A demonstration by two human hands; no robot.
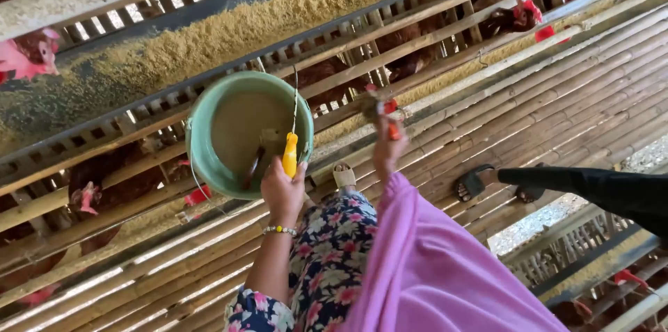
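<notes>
While left hand (282,189) grips bucket (247,130), right hand (385,144) unclear: bamboo-slat floor (557,116), hen cages (417,40).

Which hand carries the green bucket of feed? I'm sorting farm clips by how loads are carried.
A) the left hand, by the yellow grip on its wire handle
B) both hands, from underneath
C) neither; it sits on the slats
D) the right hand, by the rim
A: the left hand is closed around the yellow grip of the green bucket, while the right hand is raised apart from it.
</notes>
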